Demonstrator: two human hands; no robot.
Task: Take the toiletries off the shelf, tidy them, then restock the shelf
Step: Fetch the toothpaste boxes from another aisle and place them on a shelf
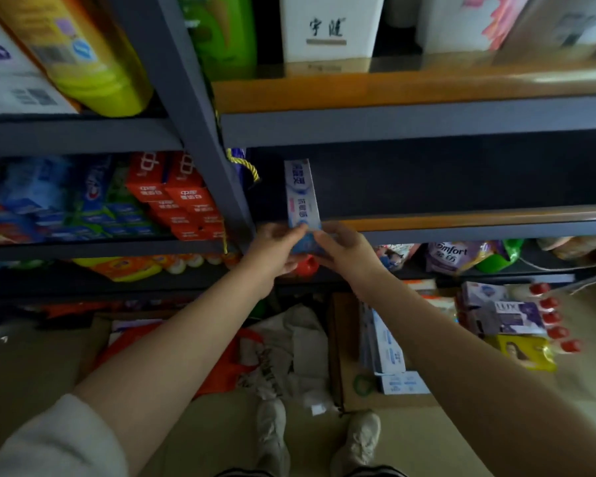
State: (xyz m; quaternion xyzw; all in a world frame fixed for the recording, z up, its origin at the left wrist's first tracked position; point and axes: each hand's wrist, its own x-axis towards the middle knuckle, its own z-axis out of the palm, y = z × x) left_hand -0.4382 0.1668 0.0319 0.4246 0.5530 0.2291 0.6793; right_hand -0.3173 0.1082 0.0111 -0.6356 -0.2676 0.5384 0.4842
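Toothpaste box [301,197], long and thin, white and blue cardboard, stands almost upright at the left end of the middle shelf [479,222], right beside the dark metal post [200,108]. Its low end sits at the shelf's orange wooden front edge. Both hands hold that low end. The left hand [276,251] curls its fingers round the box from the left, and the right hand [344,251] pinches it from the right. The fingers look blurry, so how tight they squeeze is hard to tell. Past the box, that shelf looks dark.

Left of the post, red boxes [178,194] and blue packs [49,197] lie in stacks. More white and blue boxes [387,352] sit down on the floor by the person's pale shoes [272,438]. A crumpled grey bag [289,346] lies nearby. A soft purple pouch [453,256] rests on the low shelf.
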